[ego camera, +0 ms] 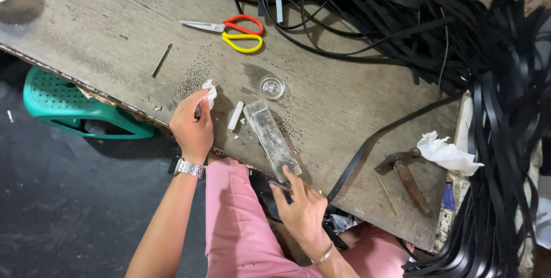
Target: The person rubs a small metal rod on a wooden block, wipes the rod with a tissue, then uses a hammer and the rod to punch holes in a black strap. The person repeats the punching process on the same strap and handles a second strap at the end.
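- Black strap (367, 146) lies in the head view, running from the right hand (301, 209) at the near edge of the worktop (103, 31) up and away towards the right.
- The right hand's fingers are curled around the strap's near end. One fingertip reaches to the near end of a long grey block (271, 137) that lies slantwise on the worktop.
- Whether the strap's end lies on the block or just under its edge cannot be told; the hand covers it.
- The left hand (192, 128), with a metal watch (189, 168) at the wrist, pinches a small white wad (209, 91) between thumb and fingertips, held just above the worktop to the left of the block.
- Between wad and block lies a short white stick (235, 115), with white crumbs beside it; a small clear round dish (272, 87) stands just beyond.
- Judged from this, the step in hand is dressing or wiping at the block: one hand steadies the strap's end, the other has the wad ready.
- A next move would call for a firm hold on the strap's end and for the wad to come across to the block.
- Further off lie scissors (238, 31) with red and yellow handles, a thin metal rod (162, 60), a hammer (404, 172) and crumpled white paper (445, 151).
- A big heap of black straps (459, 37) spills over the far right.
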